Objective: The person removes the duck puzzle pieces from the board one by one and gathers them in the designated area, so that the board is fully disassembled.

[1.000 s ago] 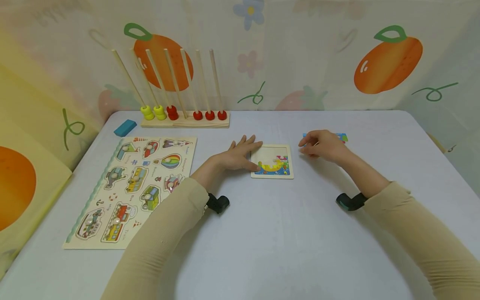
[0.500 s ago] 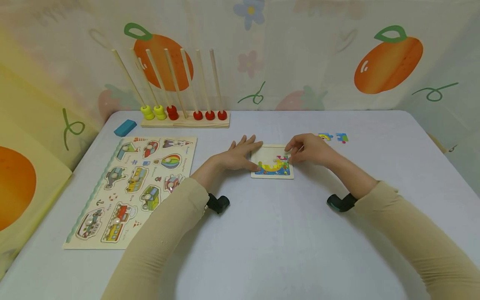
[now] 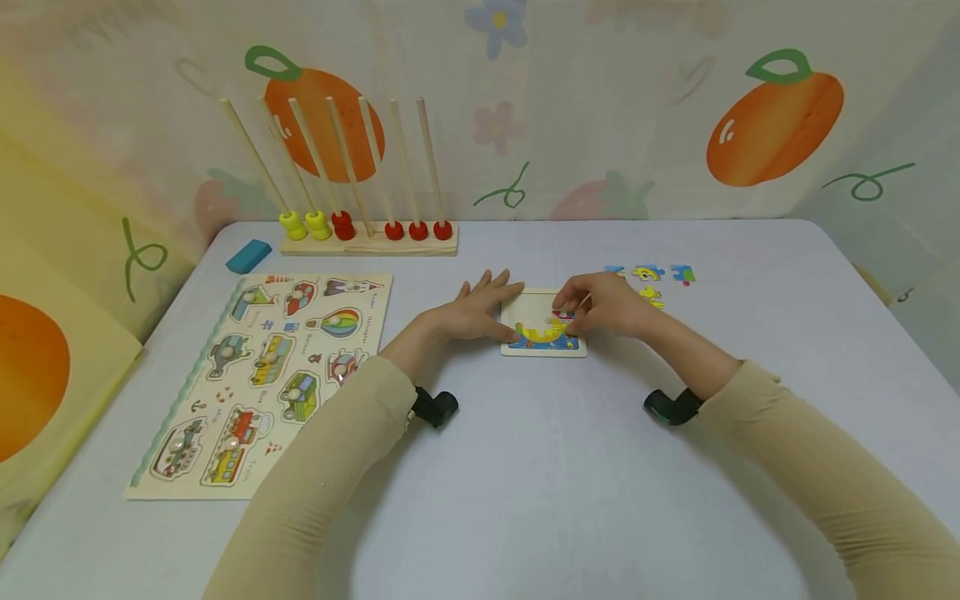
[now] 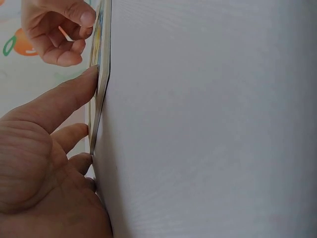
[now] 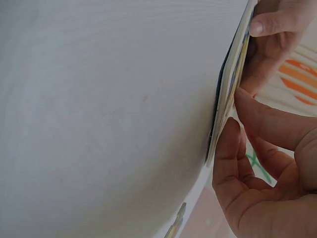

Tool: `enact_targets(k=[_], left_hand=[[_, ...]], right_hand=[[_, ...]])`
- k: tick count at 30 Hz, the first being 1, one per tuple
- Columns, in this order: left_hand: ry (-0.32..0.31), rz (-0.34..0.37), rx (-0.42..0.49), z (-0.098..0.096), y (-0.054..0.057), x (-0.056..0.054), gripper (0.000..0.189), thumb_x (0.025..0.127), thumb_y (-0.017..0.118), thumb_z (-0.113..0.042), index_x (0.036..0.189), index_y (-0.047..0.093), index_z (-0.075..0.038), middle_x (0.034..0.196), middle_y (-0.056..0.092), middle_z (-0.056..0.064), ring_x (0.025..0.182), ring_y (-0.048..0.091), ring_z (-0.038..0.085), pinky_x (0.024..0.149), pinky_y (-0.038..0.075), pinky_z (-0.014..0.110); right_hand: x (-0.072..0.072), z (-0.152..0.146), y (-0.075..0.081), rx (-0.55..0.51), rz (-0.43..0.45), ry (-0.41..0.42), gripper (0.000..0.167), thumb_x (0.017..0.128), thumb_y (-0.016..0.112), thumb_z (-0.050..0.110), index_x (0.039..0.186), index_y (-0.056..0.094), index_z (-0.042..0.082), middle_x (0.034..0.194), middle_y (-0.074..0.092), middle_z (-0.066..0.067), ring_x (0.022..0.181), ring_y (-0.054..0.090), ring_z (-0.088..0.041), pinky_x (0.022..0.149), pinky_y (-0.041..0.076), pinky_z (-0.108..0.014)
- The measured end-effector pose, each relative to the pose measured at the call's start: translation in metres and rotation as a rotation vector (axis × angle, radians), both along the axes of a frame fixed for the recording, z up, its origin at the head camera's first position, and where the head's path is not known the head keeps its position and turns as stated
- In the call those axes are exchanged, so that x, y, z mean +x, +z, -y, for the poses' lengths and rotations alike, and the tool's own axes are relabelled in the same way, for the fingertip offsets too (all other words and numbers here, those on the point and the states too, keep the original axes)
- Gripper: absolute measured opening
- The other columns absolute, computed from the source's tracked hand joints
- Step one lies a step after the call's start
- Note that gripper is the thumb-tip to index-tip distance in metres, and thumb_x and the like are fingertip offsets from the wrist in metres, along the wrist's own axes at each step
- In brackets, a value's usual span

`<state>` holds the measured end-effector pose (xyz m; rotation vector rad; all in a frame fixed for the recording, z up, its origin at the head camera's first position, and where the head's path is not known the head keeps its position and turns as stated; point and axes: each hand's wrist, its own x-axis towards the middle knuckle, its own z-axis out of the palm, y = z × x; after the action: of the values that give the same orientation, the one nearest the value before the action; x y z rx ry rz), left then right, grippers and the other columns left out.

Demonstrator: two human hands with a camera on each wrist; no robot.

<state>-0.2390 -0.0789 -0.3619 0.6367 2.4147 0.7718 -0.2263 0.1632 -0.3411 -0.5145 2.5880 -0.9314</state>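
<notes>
A small square wooden jigsaw tray (image 3: 528, 307) lies mid-table. A yellow and blue picture fills its near part, and bare wood shows farther back. My left hand (image 3: 480, 312) rests at its left side with spread fingers, the thumb over the near left corner. Over the tray's right part, my right hand (image 3: 603, 304) has bent fingers, with thumb and index tips close together at the picture. In the right wrist view, the right thumb (image 5: 270, 116) meets the tray's face. I cannot tell whether a puzzle piece is between those tips. Loose puzzle pieces (image 3: 682, 273) lie beyond the right hand.
A large peg puzzle board (image 3: 300, 333) with vehicle pictures lies at the left, partly behind the left sleeve. Behind it stand a blue block (image 3: 248, 256) and a wooden bead rack (image 3: 367, 244) with tall rods. A printed curtain (image 3: 585, 108) closes off the back.
My right hand has moved left from the loose pieces to the tray's right part, uncovering several of those pieces. My left hand has stayed at the tray.
</notes>
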Motion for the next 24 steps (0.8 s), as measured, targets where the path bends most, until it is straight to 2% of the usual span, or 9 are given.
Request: enact_targets(k=[8,19,24], left_hand=[[0.001,0.005,0.005,0.0003,0.0009,0.001,0.085,0.089,0.065,-0.031,0.159,0.019,-0.019,0.17,-0.004,0.005,0.157,-0.016,0.026,0.126,-0.014,0.051],[0.008,0.002,0.005,0.0005,0.0006,0.0007,0.085,0.09,0.066,-0.03,0.159,0.019,-0.019,0.17,-0.003,0.006,0.157,-0.016,0.027,0.126,-0.014,0.051],[0.008,0.004,0.008,0.0001,-0.0006,-0.0004,0.085,0.089,0.066,-0.03,0.159,0.019,-0.019,0.17,-0.003,0.006,0.157,-0.016,0.026,0.126,-0.014,0.051]], right_hand=[[0.0008,0.0032,-0.0036,-0.035,0.027,0.003,0.031,0.08,0.075,-0.002,0.109,0.066,0.002,0.107,0.065,-0.015,0.072,0.055,-0.017,0.067,0.046,-0.022],[-0.0006,0.0049,-0.0053,-0.023,0.043,0.001,0.033,0.078,0.072,-0.004,0.11,0.066,0.002,0.109,0.062,-0.016,0.072,0.053,-0.017,0.067,0.046,-0.023],[-0.0011,0.0044,-0.0059,0.009,0.03,-0.001,0.032,0.079,0.073,-0.003,0.11,0.066,0.003,0.108,0.064,-0.015,0.079,0.054,-0.02,0.07,0.046,-0.025]])
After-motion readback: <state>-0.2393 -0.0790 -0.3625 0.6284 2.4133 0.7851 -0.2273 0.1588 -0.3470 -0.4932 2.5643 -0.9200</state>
